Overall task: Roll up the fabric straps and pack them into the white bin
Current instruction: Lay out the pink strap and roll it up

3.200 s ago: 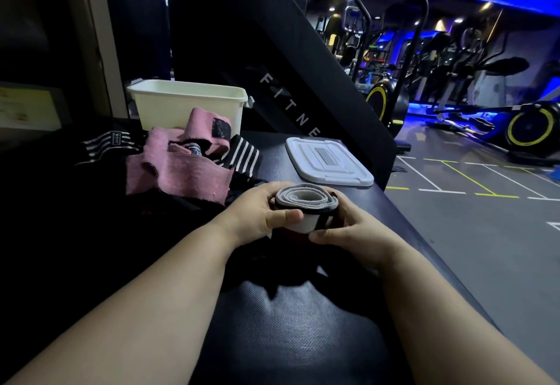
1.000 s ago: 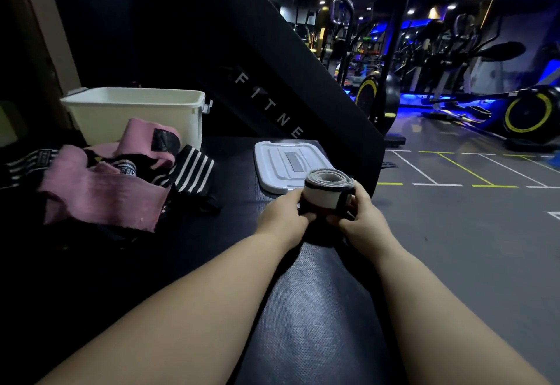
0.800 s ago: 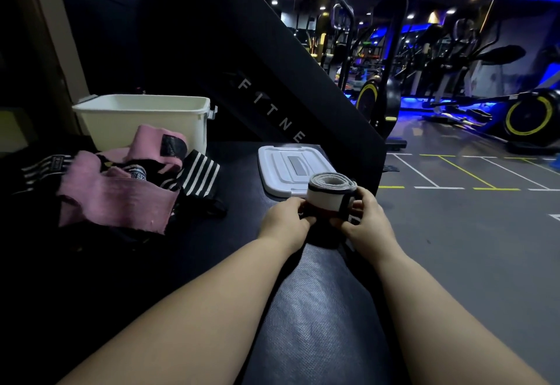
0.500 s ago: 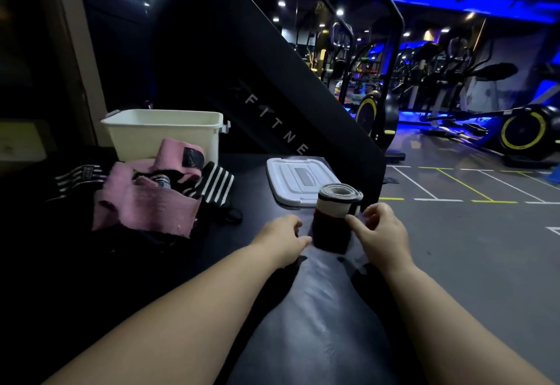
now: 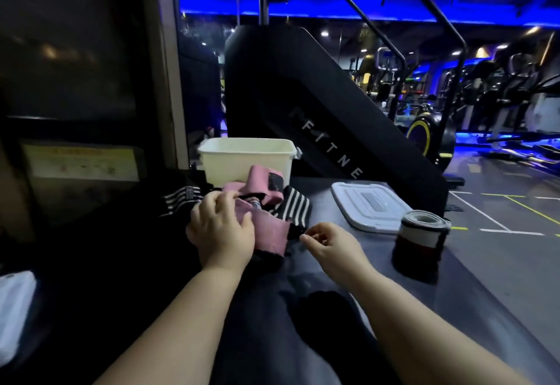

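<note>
Head view: our left grip (image 5: 221, 230) rests relaxed on the pink strap (image 5: 271, 230); our right grip (image 5: 330, 245) hovers loosely curled, empty. The rolled strap (image 5: 422, 234) stands near the right edge of the worktop (image 5: 321, 203), beside the lid (image 5: 363, 206); the white bin (image 5: 245, 159) sits at the far edge.

Pink strap (image 5: 271, 230): unrolled and crumpled, lying on top of the other loose straps; a black patch sits on its raised fold at 12 o'clock.
Striped straps (image 5: 295, 207): black with white stripes, unrolled, showing from under the pink strap at 9 and 2 o'clock.
Rolled strap (image 5: 422, 233): tight coil with a grey top and white, black and dark red bands. It stands on end on the bench (image 5: 375, 242) at 3 o'clock, well apart from the pink strap.
White bin (image 5: 242, 157): upright, open-topped, at 12 o'clock just behind the pink strap; inside hidden.
</note>
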A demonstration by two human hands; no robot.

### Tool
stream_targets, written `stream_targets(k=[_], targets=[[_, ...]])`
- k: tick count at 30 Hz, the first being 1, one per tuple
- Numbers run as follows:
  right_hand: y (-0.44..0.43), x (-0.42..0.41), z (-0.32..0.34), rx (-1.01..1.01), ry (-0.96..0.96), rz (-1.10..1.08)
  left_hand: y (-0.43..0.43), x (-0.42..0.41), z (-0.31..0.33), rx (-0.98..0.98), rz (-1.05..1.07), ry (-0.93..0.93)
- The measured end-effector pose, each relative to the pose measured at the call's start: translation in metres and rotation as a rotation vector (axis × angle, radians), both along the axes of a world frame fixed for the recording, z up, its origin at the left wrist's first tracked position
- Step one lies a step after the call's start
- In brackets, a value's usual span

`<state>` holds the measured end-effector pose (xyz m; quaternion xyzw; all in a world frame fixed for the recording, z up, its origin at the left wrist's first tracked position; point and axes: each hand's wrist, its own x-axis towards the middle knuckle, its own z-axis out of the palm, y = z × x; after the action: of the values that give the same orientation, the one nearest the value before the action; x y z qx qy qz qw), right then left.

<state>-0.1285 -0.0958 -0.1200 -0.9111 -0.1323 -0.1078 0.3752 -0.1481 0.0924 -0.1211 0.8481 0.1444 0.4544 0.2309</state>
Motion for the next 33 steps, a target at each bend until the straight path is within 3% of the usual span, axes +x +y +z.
stream_targets(k=[2,6,11,19,23,33], targets=[[0.014,0.005,-0.002,0.003,-0.004,-0.003,0.014,0.003,-0.012,-0.094,0.04,0.003],[0.038,0.015,-0.011,0.042,-0.019,-0.048,0.036,0.012,-0.015,-0.331,-0.128,0.105],[0.047,0.016,-0.015,0.113,0.011,0.014,0.035,0.013,-0.004,-0.416,-0.215,0.074],[0.033,0.021,-0.016,0.627,0.078,0.118,0.02,0.003,0.005,-0.45,-0.397,-0.051],[0.025,0.012,-0.012,0.735,0.133,0.182,0.005,-0.002,-0.002,-0.374,-0.588,0.067],[0.021,-0.001,-0.005,0.76,0.263,0.171,-0.012,-0.012,-0.005,-0.49,-1.034,0.382]])
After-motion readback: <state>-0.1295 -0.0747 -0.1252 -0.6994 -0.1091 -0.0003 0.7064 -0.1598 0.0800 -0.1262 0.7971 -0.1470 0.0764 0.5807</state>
